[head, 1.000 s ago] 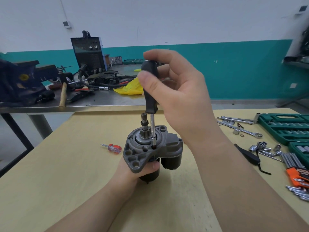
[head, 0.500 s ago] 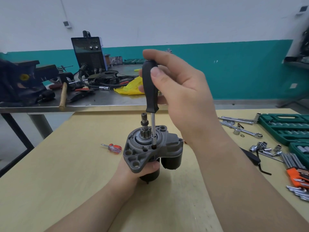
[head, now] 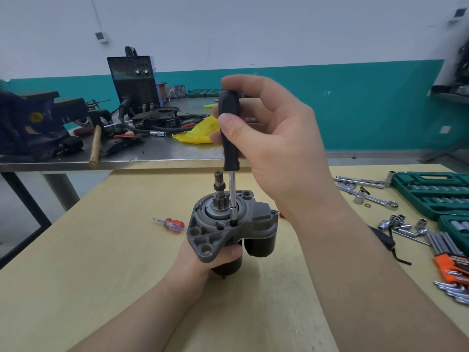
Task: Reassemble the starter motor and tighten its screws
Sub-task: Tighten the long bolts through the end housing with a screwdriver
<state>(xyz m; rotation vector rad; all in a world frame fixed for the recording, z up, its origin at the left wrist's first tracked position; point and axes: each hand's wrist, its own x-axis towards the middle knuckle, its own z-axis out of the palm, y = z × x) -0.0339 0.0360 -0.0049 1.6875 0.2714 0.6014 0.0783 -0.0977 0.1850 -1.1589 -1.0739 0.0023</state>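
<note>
Your left hand (head: 203,260) wraps the grey metal starter motor (head: 228,224), upright on the pale wooden bench (head: 101,275). Your right hand (head: 274,148) pinches the black-handled screwdriver (head: 229,130), its tip in the housing.

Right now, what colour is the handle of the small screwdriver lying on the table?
Red and clear, seen in the head view: small screwdriver.

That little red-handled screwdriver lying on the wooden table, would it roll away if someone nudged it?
Probably a little: the small screwdriver has a rounded handle and lies loose on the flat table. It looks light for its size. Its metal shaft likely stays stiff.
</note>
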